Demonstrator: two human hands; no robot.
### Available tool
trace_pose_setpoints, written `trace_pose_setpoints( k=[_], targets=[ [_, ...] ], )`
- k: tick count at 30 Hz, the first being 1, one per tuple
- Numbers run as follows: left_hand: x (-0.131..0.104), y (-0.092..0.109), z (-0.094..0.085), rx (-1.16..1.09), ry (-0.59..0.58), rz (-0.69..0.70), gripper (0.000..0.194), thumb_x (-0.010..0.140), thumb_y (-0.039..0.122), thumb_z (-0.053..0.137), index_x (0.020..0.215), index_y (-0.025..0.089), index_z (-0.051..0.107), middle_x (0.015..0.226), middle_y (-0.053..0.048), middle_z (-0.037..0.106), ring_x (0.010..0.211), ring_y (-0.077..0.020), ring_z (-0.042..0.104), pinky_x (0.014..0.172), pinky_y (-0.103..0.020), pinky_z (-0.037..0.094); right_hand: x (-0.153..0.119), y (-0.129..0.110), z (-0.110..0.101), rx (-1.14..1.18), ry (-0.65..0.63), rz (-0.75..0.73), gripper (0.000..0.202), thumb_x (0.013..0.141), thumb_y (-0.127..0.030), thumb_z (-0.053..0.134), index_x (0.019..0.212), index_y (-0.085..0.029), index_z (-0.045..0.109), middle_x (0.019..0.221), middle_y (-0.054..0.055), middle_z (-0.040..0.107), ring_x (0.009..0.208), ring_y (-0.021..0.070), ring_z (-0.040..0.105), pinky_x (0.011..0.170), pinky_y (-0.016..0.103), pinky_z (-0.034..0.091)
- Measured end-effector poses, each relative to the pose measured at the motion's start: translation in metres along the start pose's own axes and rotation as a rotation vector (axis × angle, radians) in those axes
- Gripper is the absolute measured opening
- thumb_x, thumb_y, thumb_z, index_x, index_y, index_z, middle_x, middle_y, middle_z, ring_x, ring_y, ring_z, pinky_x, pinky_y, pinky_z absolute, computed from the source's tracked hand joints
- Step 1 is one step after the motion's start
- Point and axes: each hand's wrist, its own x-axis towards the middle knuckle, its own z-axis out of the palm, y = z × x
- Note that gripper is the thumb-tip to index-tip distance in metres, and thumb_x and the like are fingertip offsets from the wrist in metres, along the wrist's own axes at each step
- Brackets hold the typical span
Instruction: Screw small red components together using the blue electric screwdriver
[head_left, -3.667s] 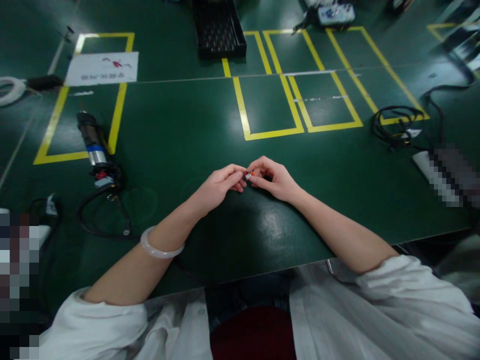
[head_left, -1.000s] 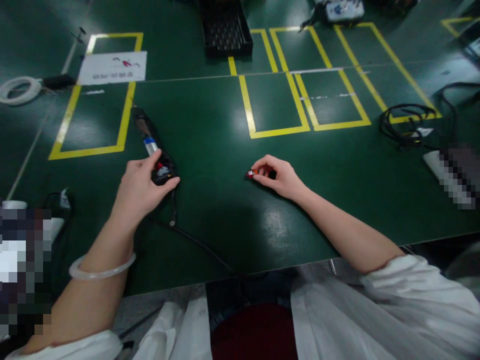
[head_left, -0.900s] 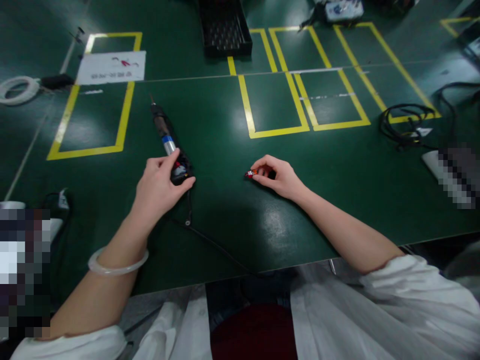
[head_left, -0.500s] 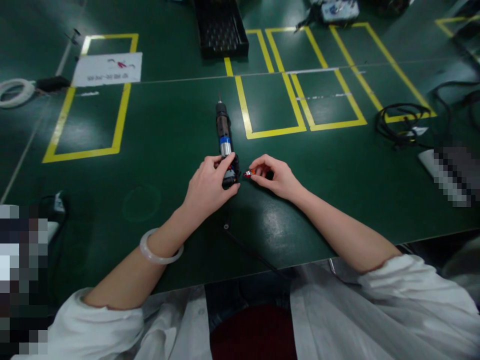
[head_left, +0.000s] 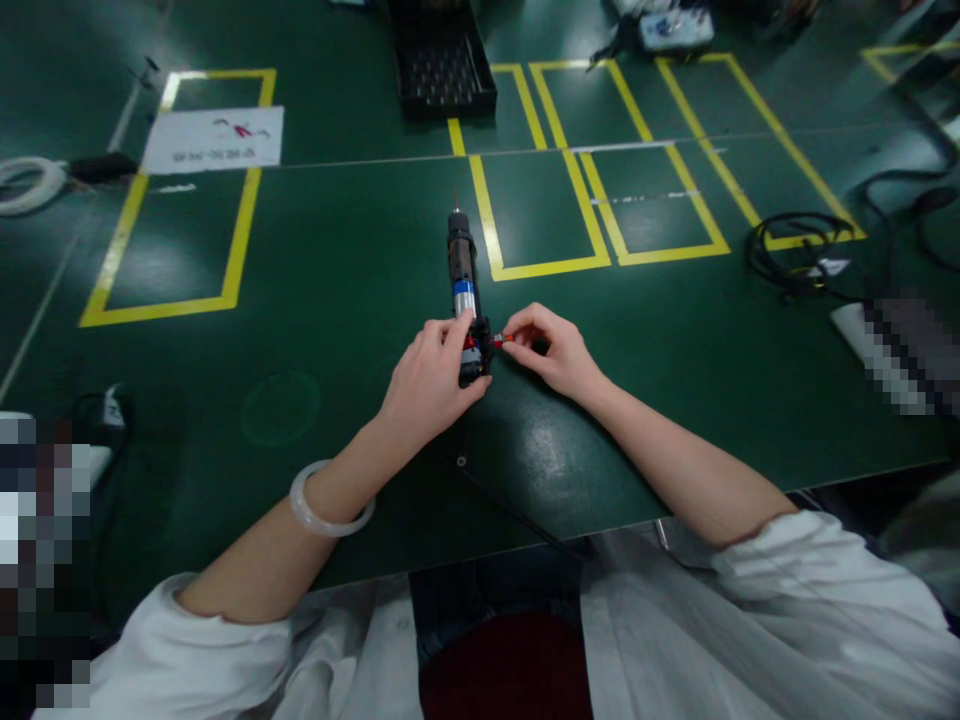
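Observation:
A long dark cylindrical tool (head_left: 464,262) with a blue and silver band and a thin tip lies on the green table (head_left: 360,250), its tip pointing away from me. My left hand (head_left: 435,375) is closed round its near end, thumb and fingers on either side. At the tool's right side, my right hand (head_left: 551,350) pinches a small red and orange piece (head_left: 501,341). The piece's inner end meets the tool's side; whether it is inserted cannot be made out.
A black tray (head_left: 446,75) stands at the back. Yellow tape marks rectangles on the table. A white sign (head_left: 214,140) lies left, a coiled black cable (head_left: 802,250) right. Near the front edge runs a thin black cable (head_left: 517,515).
My left hand and the tool have shifted right, towards my right hand. The small red piece, beside the tool before with a gap, now touches its side.

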Motion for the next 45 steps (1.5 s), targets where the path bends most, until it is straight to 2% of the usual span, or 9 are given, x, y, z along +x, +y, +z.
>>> trace_pose_setpoints(
  k=[6, 12, 15, 20, 24, 29, 34, 37, 45],
  targets=[
    [-0.004, 0.003, -0.001, 0.034, -0.001, 0.052, 0.079, 0.087, 0.032, 0.073, 0.156, 0.016, 0.040, 0.133, -0.019, 0.055, 0.119, -0.0356, 0.059, 0.099, -0.048, 0.053, -0.001, -0.002, -0.003, -0.103, -0.059, -0.049, 0.001, 0.095, -0.023, 0.061, 0.095, -0.022, 0.062, 0.091, 0.003, 0.063, 0.078, 0.0166, 0.058, 0.072, 0.032, 0.050],
    [-0.007, 0.009, -0.006, 0.078, -0.016, 0.079, 0.077, 0.086, 0.031, 0.075, 0.154, 0.014, 0.042, 0.131, -0.020, 0.055, 0.119, -0.0367, 0.057, 0.099, -0.049, 0.052, -0.002, -0.004, -0.005, -0.111, -0.083, -0.081, 0.002, 0.095, -0.021, 0.062, 0.093, -0.022, 0.062, 0.091, 0.003, 0.062, 0.077, 0.0167, 0.058, 0.071, 0.032, 0.049],
    [-0.006, 0.007, -0.006, 0.070, -0.008, 0.090, 0.082, 0.085, 0.036, 0.078, 0.154, 0.012, 0.042, 0.128, -0.019, 0.056, 0.117, -0.0358, 0.058, 0.100, -0.047, 0.052, -0.002, -0.005, -0.007, -0.132, -0.117, -0.071, 0.002, 0.095, -0.021, 0.064, 0.093, -0.022, 0.063, 0.092, 0.003, 0.062, 0.078, 0.0169, 0.059, 0.072, 0.032, 0.050],
    [-0.004, 0.002, -0.002, -0.011, -0.014, 0.018, 0.090, 0.086, 0.048, 0.076, 0.158, 0.011, 0.035, 0.133, -0.020, 0.053, 0.115, -0.0359, 0.059, 0.097, -0.048, 0.053, -0.003, -0.006, -0.008, -0.131, -0.141, -0.060, 0.001, 0.095, -0.020, 0.064, 0.094, -0.022, 0.064, 0.096, 0.004, 0.063, 0.080, 0.0173, 0.060, 0.074, 0.032, 0.051],
    [-0.002, 0.006, -0.003, 0.019, -0.031, -0.014, 0.091, 0.086, 0.049, 0.076, 0.159, 0.012, 0.036, 0.134, -0.020, 0.051, 0.116, -0.0359, 0.058, 0.095, -0.046, 0.054, -0.003, -0.007, -0.006, -0.139, -0.159, -0.058, 0.002, 0.095, -0.019, 0.064, 0.095, -0.021, 0.065, 0.098, 0.005, 0.063, 0.081, 0.0170, 0.061, 0.075, 0.032, 0.051],
    [-0.001, 0.015, -0.010, 0.133, -0.076, -0.029, 0.093, 0.086, 0.048, 0.077, 0.159, 0.010, 0.035, 0.132, -0.020, 0.053, 0.114, -0.0341, 0.057, 0.093, -0.042, 0.053, -0.005, -0.008, -0.005, -0.182, -0.110, -0.073, 0.006, 0.096, -0.023, 0.065, 0.094, -0.021, 0.069, 0.099, 0.006, 0.064, 0.095, 0.0199, 0.063, 0.081, 0.033, 0.051],
    [0.004, 0.020, -0.015, 0.237, -0.089, -0.036, 0.092, 0.088, 0.059, 0.072, 0.159, 0.012, 0.037, 0.130, -0.019, 0.054, 0.111, -0.0332, 0.058, 0.090, -0.039, 0.052, -0.006, -0.012, -0.004, -0.165, -0.086, -0.069, 0.016, 0.101, -0.025, 0.059, 0.092, -0.018, 0.070, 0.091, 0.005, 0.069, 0.084, 0.0168, 0.064, 0.075, 0.029, 0.050],
    [0.010, 0.023, -0.017, 0.264, -0.086, -0.072, 0.088, 0.092, 0.064, 0.065, 0.158, 0.014, 0.039, 0.126, -0.019, 0.055, 0.107, -0.0332, 0.060, 0.086, -0.038, 0.052, -0.006, -0.016, -0.003, -0.135, -0.079, -0.032, 0.012, 0.099, -0.024, 0.059, 0.097, -0.019, 0.069, 0.089, 0.003, 0.071, 0.075, 0.0143, 0.063, 0.071, 0.027, 0.050],
    [0.016, 0.019, -0.020, 0.310, -0.120, -0.144, 0.081, 0.096, 0.054, 0.061, 0.162, 0.017, 0.033, 0.124, -0.018, 0.055, 0.106, -0.0329, 0.061, 0.080, -0.036, 0.053, -0.007, -0.016, -0.003, 0.000, -0.157, 0.008, 0.012, 0.098, -0.026, 0.060, 0.106, -0.020, 0.066, 0.095, 0.002, 0.072, 0.082, 0.0153, 0.067, 0.075, 0.027, 0.053]
  ],
)
